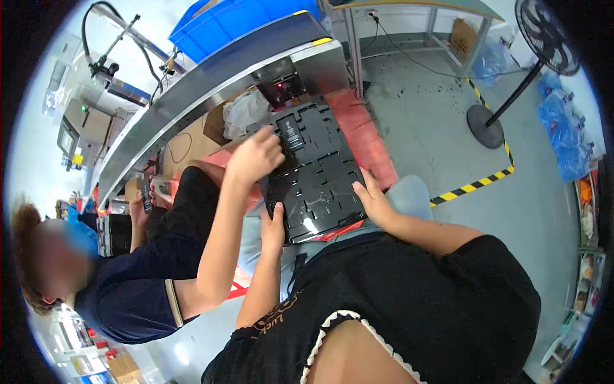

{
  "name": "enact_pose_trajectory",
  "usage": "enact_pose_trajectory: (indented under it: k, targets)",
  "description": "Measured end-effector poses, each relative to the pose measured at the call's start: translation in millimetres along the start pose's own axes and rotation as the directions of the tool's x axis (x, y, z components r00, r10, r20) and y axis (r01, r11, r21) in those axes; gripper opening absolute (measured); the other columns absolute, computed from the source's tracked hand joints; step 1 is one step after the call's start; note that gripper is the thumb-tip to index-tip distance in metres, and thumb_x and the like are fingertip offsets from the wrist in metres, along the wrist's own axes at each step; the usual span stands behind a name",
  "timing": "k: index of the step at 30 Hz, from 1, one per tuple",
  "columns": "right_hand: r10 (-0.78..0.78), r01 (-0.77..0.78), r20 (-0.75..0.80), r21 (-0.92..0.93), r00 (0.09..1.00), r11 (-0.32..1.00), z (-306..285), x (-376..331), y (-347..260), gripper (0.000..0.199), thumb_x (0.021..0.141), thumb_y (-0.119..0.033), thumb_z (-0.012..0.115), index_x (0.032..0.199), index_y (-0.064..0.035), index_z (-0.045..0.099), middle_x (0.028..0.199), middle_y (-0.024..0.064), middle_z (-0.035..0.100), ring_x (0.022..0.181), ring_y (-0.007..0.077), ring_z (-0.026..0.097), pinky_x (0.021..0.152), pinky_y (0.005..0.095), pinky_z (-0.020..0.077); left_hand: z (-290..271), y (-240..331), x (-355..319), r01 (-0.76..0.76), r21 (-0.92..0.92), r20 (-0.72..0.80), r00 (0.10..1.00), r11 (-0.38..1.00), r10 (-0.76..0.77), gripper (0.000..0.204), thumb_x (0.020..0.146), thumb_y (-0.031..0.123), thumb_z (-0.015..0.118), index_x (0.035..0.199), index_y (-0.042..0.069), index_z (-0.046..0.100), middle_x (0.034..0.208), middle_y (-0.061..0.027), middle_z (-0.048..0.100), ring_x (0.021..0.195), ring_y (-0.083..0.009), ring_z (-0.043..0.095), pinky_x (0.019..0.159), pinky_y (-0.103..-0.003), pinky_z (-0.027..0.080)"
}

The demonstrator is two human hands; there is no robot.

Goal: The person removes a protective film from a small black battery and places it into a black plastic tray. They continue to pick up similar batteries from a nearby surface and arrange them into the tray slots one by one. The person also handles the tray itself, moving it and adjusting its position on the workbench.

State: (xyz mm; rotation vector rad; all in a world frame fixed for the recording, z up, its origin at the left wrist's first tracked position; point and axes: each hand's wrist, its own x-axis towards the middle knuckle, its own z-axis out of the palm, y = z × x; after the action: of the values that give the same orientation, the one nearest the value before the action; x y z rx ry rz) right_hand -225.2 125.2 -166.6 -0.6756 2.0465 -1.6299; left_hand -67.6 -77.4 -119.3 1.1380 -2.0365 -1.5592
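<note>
Holding a black moulded tray (314,171) on the lap, the person grips it from both sides at the centre of the frame. The left hand (274,225) clasps the tray's lower-left corner, thumb over the rim and fingers curled beneath. The right hand (373,200) lies on the lower-right edge with fingers spread flat along it, pressing rather than clenching. A co-worker's hand (256,155), reaching in from the left on a bare arm, rests curled on the tray's upper-left part beside a small dark insert (291,136) seated in one of the recesses; whether those fingers pinch anything cannot be told.

To do this well, the tray likely wants to be kept level and steady, with both edges gripped evenly so the thin plastic does not flex while the other hand works over the recesses.

The tray rests above a red mat (364,128) laid on a grey concrete floor (435,109). A long metal conveyor (211,89) runs diagonally across the upper left, with a blue bin (236,22) above it. A pedestal fan (543,32) stands at upper right, and yellow-black hazard tape (473,187) marks the floor to the right.
</note>
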Motion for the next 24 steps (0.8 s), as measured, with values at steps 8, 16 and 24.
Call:
enact_pose_trajectory:
  k: [8, 16, 24]
  targets:
    - [0.069, 0.004, 0.213, -0.325, 0.975, 0.946, -39.2, 29.7, -23.7, 0.052, 0.097, -0.029, 0.046, 0.138, 0.0008, 0.034, 0.134, 0.0187, 0.041, 0.129, 0.0287, 0.036, 0.108, 0.0352, 0.026, 1.6, -7.6, 0.2, -0.036, 0.059, -0.059, 0.998, 0.998, 0.039, 0.055, 0.092, 0.031, 0.055, 0.13, -0.007, 0.042, 0.121, -0.0277, 0.053, 0.116, -0.0363, 0.05, 0.1, -0.038, 0.036]
    - [-0.478, 0.472, 0.061, -0.311, 0.876, 0.825, -16.0, 111.3, -133.6, 0.043, 0.092, -0.024, 0.058, 0.125, 0.0022, 0.05, 0.132, 0.0204, 0.047, 0.124, 0.0292, 0.045, 0.103, 0.0375, 0.0359, -0.8, -7.6, -4.1, -0.138, 0.116, -0.071, 0.987, 0.984, 0.147, 0.046, 0.094, 0.024, 0.052, 0.129, -0.004, 0.043, 0.123, -0.0251, 0.051, 0.116, -0.0368, 0.049, 0.102, -0.039, 0.035]
    - [-0.341, 0.265, 0.45, 0.224, 0.825, 0.938, 134.0, 206.7, -211.4, 0.047, 0.09, -0.029, 0.061, 0.126, -0.001, 0.052, 0.122, 0.0126, 0.057, 0.111, 0.0197, 0.054, 0.093, 0.0329, 0.0435, 8.5, -20.8, -0.8, -0.179, 0.134, -0.173, 0.964, 0.975, 0.201, 0.054, 0.092, 0.025, 0.055, 0.131, -0.008, 0.037, 0.121, -0.0317, 0.048, 0.116, -0.0431, 0.047, 0.1, -0.043, 0.037]
